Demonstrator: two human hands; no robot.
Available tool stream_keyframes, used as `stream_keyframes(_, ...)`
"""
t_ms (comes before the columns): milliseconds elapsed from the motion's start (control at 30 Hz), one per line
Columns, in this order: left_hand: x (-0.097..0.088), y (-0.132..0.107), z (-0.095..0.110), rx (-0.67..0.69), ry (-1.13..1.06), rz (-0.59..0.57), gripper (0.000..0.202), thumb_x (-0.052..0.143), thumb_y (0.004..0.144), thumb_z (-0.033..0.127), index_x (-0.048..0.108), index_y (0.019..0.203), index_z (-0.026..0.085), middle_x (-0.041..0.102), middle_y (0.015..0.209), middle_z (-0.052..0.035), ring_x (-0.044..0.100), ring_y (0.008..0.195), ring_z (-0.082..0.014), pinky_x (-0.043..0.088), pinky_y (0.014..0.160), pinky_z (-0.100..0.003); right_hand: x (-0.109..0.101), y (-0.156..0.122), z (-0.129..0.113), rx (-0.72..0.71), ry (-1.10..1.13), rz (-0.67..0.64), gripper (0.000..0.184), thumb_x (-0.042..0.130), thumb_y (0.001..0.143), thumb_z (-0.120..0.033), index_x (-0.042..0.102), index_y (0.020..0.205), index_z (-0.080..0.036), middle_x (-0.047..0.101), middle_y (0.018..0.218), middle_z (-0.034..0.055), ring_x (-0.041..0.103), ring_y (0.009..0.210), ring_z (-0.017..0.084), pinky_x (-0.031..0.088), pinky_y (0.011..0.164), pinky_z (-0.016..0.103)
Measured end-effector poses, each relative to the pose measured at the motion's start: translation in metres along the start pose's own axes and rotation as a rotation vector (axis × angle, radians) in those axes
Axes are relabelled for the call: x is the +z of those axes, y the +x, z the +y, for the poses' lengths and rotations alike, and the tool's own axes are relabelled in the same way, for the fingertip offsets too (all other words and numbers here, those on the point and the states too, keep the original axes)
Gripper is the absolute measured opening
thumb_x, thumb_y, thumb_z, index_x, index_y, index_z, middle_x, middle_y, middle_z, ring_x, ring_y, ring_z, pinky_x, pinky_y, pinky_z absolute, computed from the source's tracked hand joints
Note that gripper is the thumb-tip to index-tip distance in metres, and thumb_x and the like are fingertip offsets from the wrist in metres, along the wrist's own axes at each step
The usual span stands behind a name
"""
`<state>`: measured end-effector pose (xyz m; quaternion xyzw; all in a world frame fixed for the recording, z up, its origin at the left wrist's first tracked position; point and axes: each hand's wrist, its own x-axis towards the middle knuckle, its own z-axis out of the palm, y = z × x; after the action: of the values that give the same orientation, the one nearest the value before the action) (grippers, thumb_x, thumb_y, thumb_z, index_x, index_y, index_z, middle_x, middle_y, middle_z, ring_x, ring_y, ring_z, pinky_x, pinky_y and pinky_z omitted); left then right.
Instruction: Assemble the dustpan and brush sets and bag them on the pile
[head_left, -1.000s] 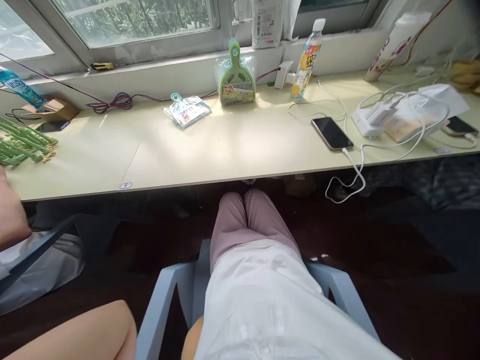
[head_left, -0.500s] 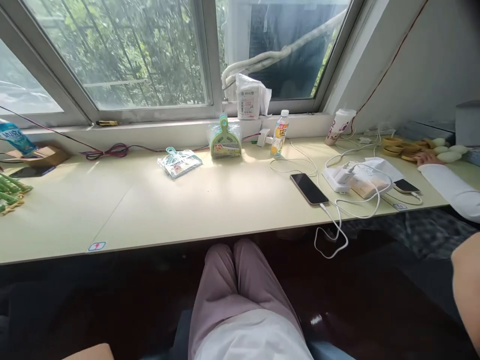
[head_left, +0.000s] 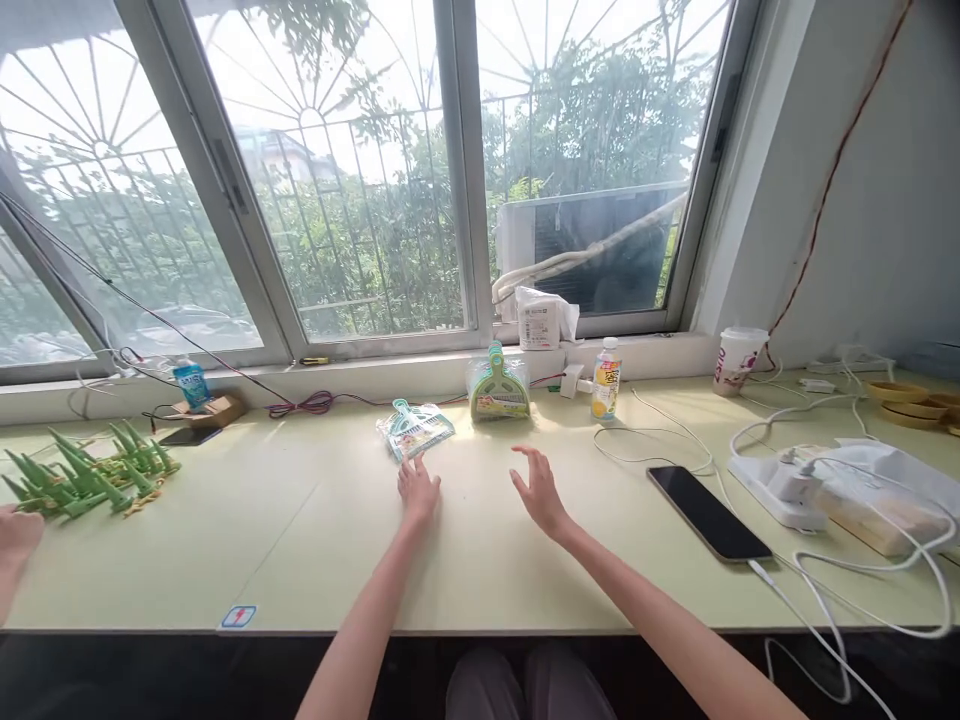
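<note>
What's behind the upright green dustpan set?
The white wall below the window, with a thin wire showing just right of the dustpan set. Whatever sits directly behind the set is covered.

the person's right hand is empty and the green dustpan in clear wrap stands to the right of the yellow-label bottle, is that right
Not quite: the green dustpan in clear wrap stands to the left of the yellow-label bottle, as the head view shows. The right hand is empty, as you say.
</note>
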<state>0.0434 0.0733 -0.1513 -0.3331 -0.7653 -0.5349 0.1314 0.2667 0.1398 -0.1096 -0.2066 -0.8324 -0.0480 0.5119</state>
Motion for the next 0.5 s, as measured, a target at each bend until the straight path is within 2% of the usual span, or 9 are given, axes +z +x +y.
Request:
stream_keyframes(67,0.026,0.018,-0.01,-0.119,0.024,0.101,0.058,0.058,0.083,0.025,0.036,0.135,0.012,0.025,0.147,-0.0231,0.03,0.134,-0.0335,0.029,0.106,-0.043,0.03,0.007,0.011,0.173,0.036,-0.201,0.034,0.044,0.084,-0.019,0.051,0.117,-0.019,0.056,0.121,0.0088,0.048,0.115,0.024,0.039,0.095,0.042)
stream_keyframes(100,0.035,0.028,-0.014,-0.197,-0.007,0.166,0.063,0.058,0.083,0.03,0.031,0.138,0.013,0.025,0.146,-0.0238,0.034,0.132,-0.0339,0.031,0.104,-0.043,0.042,0.01,0.017,0.223,0.038,-0.257,0.036,0.044,0.083,-0.019,0.05,0.118,-0.019,0.055,0.123,0.0088,0.048,0.116,0.024,0.036,0.097,0.043)
stream_keyframes(167,0.045,0.047,-0.022,-0.301,-0.088,0.257,0.076,0.059,0.083,0.038,0.021,0.143,0.012,0.032,0.143,-0.0241,0.04,0.127,-0.0345,0.038,0.098,-0.042,0.06,0.015,0.029,0.229,0.076,-0.258,0.038,0.039,0.084,-0.02,0.049,0.121,-0.02,0.053,0.127,0.0075,0.045,0.119,0.022,0.034,0.097,0.04)
stream_keyframes(233,0.046,0.062,-0.03,-0.392,-0.145,0.299,0.086,0.061,0.08,0.04,0.014,0.144,0.007,0.042,0.135,-0.0258,0.044,0.124,-0.0353,0.039,0.096,-0.042,0.066,0.02,0.037,0.251,0.105,-0.278,0.036,0.039,0.082,-0.02,0.052,0.116,-0.021,0.054,0.125,0.0062,0.047,0.116,0.022,0.034,0.096,0.038)
stream_keyframes(300,0.041,0.069,-0.038,-0.403,-0.209,0.28,0.083,0.055,0.084,0.04,0.011,0.144,0.004,0.052,0.127,-0.0244,0.047,0.122,-0.033,0.04,0.093,-0.04,0.066,0.023,0.04,0.279,0.121,-0.285,0.034,0.039,0.081,-0.021,0.056,0.111,-0.021,0.056,0.122,0.0053,0.048,0.114,0.022,0.033,0.095,0.037)
stream_keyframes(333,0.038,0.071,-0.041,-0.395,-0.236,0.228,0.077,0.049,0.087,0.044,0.014,0.144,0.005,0.057,0.121,-0.0224,0.051,0.118,-0.0323,0.041,0.092,-0.04,0.065,0.023,0.041,0.286,0.123,-0.286,0.034,0.039,0.081,-0.021,0.057,0.109,-0.022,0.057,0.121,0.0048,0.047,0.114,0.022,0.033,0.095,0.037)
stream_keyframes(400,0.032,0.072,-0.047,-0.384,-0.233,0.111,0.068,0.039,0.09,0.049,0.024,0.142,0.006,0.063,0.111,-0.0199,0.055,0.114,-0.0325,0.039,0.093,-0.042,0.063,0.024,0.041,0.285,0.128,-0.292,0.033,0.04,0.08,-0.02,0.06,0.107,-0.023,0.057,0.121,0.0038,0.046,0.115,0.021,0.032,0.096,0.036)
stream_keyframes(500,0.026,0.072,-0.052,-0.341,-0.187,0.026,0.059,0.042,0.087,0.051,0.045,0.132,0.013,0.065,0.111,-0.0176,0.053,0.117,-0.0332,0.036,0.096,-0.043,0.061,0.024,0.041,0.274,0.143,-0.31,0.033,0.042,0.078,-0.018,0.062,0.104,-0.023,0.056,0.121,0.0029,0.045,0.116,0.021,0.031,0.096,0.033)
